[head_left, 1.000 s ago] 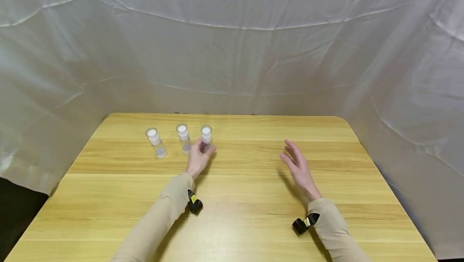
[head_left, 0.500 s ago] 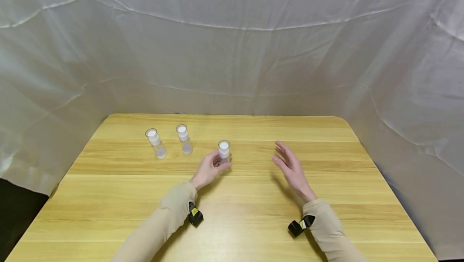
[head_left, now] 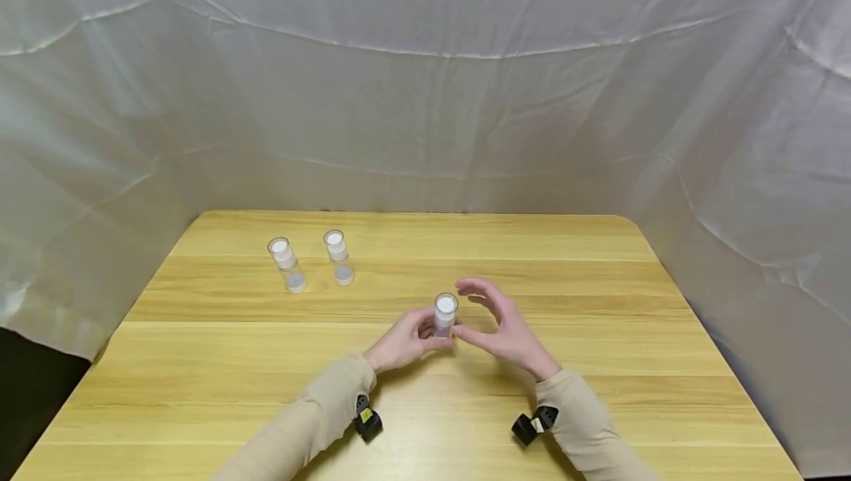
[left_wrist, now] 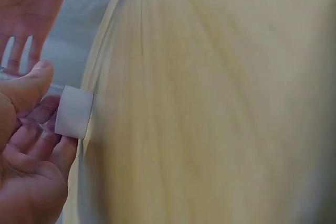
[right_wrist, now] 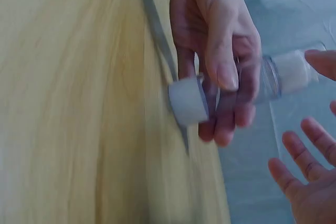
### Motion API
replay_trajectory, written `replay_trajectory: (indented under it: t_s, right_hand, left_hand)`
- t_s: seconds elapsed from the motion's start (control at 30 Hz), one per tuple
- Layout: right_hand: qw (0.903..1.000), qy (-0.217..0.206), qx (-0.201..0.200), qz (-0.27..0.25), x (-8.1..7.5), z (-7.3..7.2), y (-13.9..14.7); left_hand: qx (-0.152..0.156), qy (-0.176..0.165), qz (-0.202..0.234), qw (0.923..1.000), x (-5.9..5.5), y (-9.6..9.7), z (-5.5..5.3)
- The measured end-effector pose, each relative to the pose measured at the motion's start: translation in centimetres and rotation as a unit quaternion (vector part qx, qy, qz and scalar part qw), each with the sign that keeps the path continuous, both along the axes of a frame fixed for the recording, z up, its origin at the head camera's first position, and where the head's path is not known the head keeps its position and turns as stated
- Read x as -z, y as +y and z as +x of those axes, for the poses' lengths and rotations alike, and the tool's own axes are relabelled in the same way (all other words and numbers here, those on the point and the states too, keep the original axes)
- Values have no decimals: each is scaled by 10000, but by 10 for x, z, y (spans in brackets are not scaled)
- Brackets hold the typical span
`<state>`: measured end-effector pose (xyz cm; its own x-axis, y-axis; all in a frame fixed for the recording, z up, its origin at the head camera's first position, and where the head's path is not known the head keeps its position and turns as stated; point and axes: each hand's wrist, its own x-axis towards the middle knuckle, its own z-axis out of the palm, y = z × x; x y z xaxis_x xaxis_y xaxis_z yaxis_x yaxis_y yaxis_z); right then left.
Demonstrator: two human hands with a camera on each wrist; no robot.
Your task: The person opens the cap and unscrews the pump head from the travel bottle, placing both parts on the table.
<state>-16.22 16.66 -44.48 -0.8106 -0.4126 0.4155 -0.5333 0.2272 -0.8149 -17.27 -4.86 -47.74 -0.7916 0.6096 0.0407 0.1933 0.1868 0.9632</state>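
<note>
In the head view my left hand (head_left: 404, 342) grips a clear cylindrical bottle (head_left: 445, 308) with a white top under a transparent cap. Its fingers and thumb wrap the bottle's clear middle, as the right wrist view shows. The white base (right_wrist: 188, 100) sticks out past the little-finger side there, and the clear cap (right_wrist: 295, 71) extends on the other side. My right hand (head_left: 510, 332) is just right of the bottle, fingers apart and thumb close to the capped end. Whether that thumb touches the cap I cannot tell.
Two similar bottles stand on the wooden table at the back left: one farther left (head_left: 287, 265), one beside it (head_left: 339, 256). A grey-white curtain (head_left: 425, 111) hangs behind the table's far edge and along both sides.
My left hand has lifted the rightmost bottle out of the row and carried it right and toward me. My right hand has moved left and nearer, coming up beside the bottle.
</note>
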Motion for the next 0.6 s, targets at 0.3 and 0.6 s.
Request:
replay_trajectory:
  t_s: [0.3,0.6]
  right_hand:
    - [9947,944,-372,168,2,-2,-16]
    - [9953,896,-351,73,0,-2,-19]
  left_hand:
    - [320,23,264,9991,-1,0,2]
    - [268,16,215,9994,-1,1,1]
